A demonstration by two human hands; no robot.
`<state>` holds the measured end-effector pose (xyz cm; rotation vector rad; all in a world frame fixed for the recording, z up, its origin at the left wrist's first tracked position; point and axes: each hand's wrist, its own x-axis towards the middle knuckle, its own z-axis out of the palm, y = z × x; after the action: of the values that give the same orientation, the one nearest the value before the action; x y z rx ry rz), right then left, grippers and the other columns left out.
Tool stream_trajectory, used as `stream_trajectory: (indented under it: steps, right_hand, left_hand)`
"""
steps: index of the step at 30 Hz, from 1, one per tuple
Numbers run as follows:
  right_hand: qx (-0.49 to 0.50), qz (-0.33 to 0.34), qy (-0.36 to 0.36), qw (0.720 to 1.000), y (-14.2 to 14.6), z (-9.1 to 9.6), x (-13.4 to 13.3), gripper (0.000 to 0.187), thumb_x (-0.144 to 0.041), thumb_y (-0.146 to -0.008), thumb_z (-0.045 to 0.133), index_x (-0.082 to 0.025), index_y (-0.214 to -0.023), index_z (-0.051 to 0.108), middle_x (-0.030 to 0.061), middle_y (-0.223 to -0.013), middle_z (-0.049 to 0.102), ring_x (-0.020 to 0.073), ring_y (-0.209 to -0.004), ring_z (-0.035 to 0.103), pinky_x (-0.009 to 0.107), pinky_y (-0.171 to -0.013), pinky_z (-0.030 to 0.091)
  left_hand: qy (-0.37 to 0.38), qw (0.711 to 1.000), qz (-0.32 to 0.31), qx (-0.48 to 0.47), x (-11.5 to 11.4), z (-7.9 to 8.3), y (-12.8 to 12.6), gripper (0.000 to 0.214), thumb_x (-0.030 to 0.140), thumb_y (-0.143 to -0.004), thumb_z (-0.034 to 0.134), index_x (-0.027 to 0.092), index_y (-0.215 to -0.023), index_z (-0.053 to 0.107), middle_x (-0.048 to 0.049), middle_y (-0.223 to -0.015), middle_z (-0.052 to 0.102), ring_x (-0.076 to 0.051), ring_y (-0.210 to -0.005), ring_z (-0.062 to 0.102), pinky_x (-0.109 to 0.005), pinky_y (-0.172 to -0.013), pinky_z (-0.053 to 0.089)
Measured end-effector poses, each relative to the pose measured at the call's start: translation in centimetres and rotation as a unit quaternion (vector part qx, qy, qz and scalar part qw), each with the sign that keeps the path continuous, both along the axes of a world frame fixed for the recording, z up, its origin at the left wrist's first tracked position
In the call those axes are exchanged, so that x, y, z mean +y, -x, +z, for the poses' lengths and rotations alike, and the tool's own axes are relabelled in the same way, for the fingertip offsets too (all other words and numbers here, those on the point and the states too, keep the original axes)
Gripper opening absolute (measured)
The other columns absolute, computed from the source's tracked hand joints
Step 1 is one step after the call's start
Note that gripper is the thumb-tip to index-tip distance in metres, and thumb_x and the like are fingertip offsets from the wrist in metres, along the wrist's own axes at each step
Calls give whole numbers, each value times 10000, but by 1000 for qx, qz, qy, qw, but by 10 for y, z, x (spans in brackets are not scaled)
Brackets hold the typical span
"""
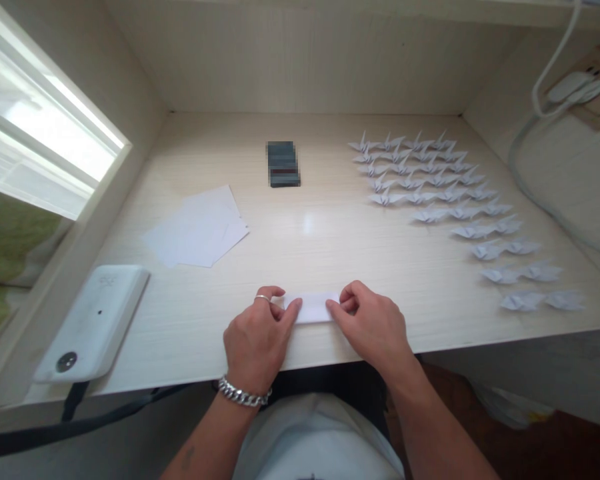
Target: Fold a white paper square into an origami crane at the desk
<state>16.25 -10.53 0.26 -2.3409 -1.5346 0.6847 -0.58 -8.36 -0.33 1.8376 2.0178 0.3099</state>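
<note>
A white sheet of paper [314, 309], folded into a narrow rectangle, lies flat close to the front edge of the desk. My left hand [260, 333] pinches its left end between thumb and curled fingers. At the right end, my right hand [373, 323] grips it the same way, thumb on top. Between the two thumbs the middle of the strip shows. Further off to the left, loose white paper sheets [195, 227] overlap in a fanned pile. On the right, several folded paper cranes [430, 177] stand in rows running toward the front edge.
A blurred dark box-like object [283, 164] lies at the back centre. At the left edge rests a white device [97, 320] with a black strap [95, 420]. A white plug [577, 88] and grey cable [535, 193] run along the right wall.
</note>
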Motion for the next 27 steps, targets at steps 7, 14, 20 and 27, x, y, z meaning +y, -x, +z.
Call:
stream_trajectory:
  steps: [7, 14, 20, 27]
  right_hand:
    - [4, 3, 3, 1000, 0, 0, 0, 160, -413, -782, 601, -261, -742, 575, -58, -684, 688, 170, -660, 604, 267, -563, 278]
    - [1, 2, 6, 1000, 0, 0, -1, 158, -417, -783, 596, -264, -748, 581, -56, -687, 689, 173, -661, 607, 269, -556, 273]
    - [-3, 6, 1, 1000, -1, -1, 0, 154, -418, -784, 596, -268, -756, 580, -59, -686, 688, 175, -663, 608, 266, -560, 279]
    - [-2, 5, 5, 1000, 0, -1, 0, 157, -417, -785, 597, -263, -754, 594, -48, -696, 690, 171, -674, 610, 267, -565, 288]
  left_hand:
    - [0, 1000, 4, 1, 1, -1, -1, 285, 516, -805, 564, 277, -954, 601, 64, -644, 693, -217, -650, 664, -299, -591, 378]
    - [-3, 1000, -2, 4, 2, 0, 0, 279, 516, -807, 563, 279, -950, 603, 62, -642, 691, -220, -643, 663, -297, -576, 367]
    - [-4, 1000, 5, -4, 1, 0, 0, 267, 509, -802, 569, 282, -941, 591, 69, -632, 685, -212, -631, 657, -290, -570, 365]
    - [-7, 1000, 11, -9, 1, -1, -2, 257, 509, -803, 565, 276, -910, 587, 63, -630, 687, -208, -629, 654, -289, -575, 362]
